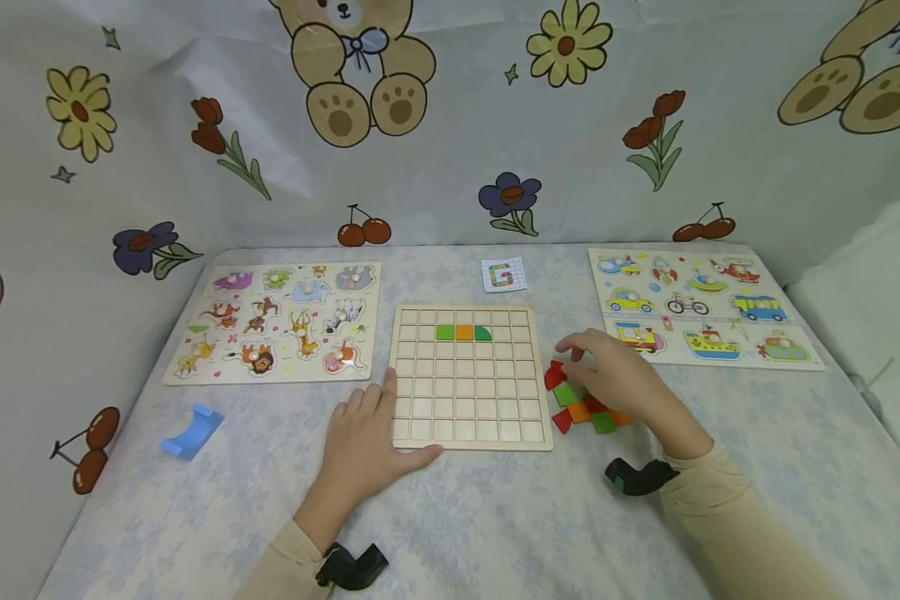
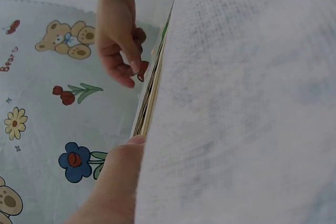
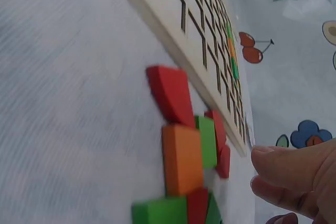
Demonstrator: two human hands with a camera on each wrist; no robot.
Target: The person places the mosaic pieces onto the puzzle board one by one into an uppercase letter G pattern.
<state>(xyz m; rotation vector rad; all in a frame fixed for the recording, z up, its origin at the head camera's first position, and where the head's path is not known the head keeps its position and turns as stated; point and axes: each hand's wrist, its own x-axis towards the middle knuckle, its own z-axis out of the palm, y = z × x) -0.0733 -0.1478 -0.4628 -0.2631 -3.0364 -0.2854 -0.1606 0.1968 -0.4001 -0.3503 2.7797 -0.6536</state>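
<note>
Pale and mottled, the surface (image 1: 510,525) carries a wooden grid board (image 1: 472,409), with loose blocks (image 1: 579,412) lying just beside it at three o'clock. Over these blocks hangs the right hand (image 1: 617,375), clearly the nearer one, its fingers loosely bent and parted, nothing visible between them; a red piece (image 1: 553,380) lies just below the fingertips, toward seven o'clock. The left hand (image 1: 363,435), fingers relaxed and straight, touches the board's edge at eight o'clock. Near the board's twelve o'clock, a row of three pieces (image 1: 464,332) runs from nine to three.
</note>
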